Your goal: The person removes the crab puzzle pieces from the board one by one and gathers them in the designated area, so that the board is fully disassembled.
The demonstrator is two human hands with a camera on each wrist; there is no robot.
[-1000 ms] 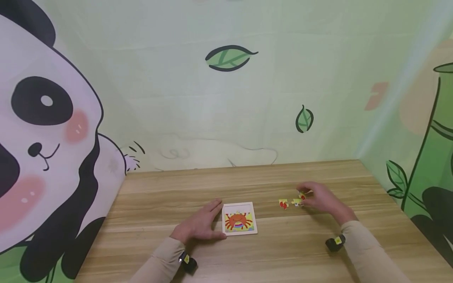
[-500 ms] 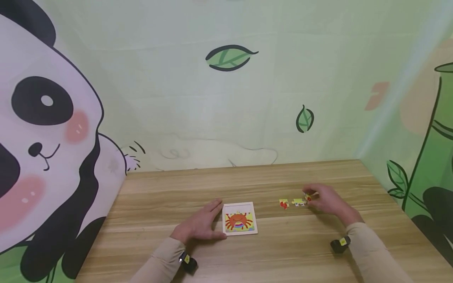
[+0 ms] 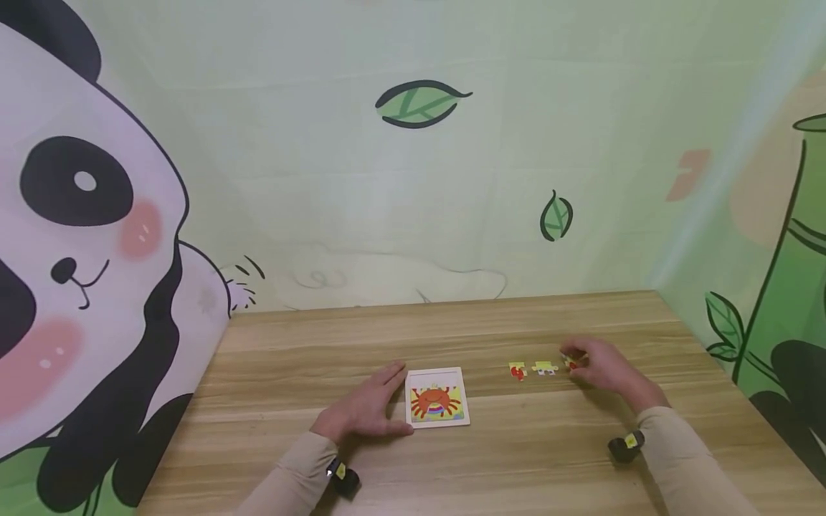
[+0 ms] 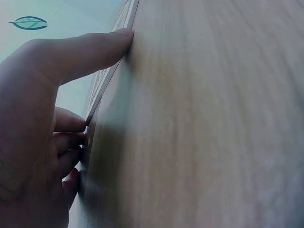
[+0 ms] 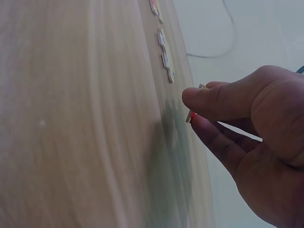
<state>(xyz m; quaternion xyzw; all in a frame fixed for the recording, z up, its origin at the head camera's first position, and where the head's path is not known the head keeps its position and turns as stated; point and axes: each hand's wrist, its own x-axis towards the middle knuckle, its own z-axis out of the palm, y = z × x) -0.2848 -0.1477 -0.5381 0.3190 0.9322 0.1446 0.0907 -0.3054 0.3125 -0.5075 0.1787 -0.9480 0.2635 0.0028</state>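
Note:
My left hand rests at the left side of a square crab puzzle in a pale frame, thumb at its near corner and fingers at its far left corner. The left wrist view shows the thumb touching the frame's edge. The crab picture fills the lower part; a pale strip of board shows above it. Between thumb and fingertips my right hand pinches a small puzzle piece with red on it, mostly covered. Left of that hand lie a yellow puzzle piece and a red-and-yellow puzzle piece.
All this is on a wood-grain table, whose back edge meets a pale green cloth backdrop. A large printed panda covers the left side; printed bamboo is on the right. Each wrist wears a small black camera.
My right hand has moved a little to the right with the pinched piece, away from the yellow piece, which now shows whole. The left hand and the crab puzzle have stayed put.

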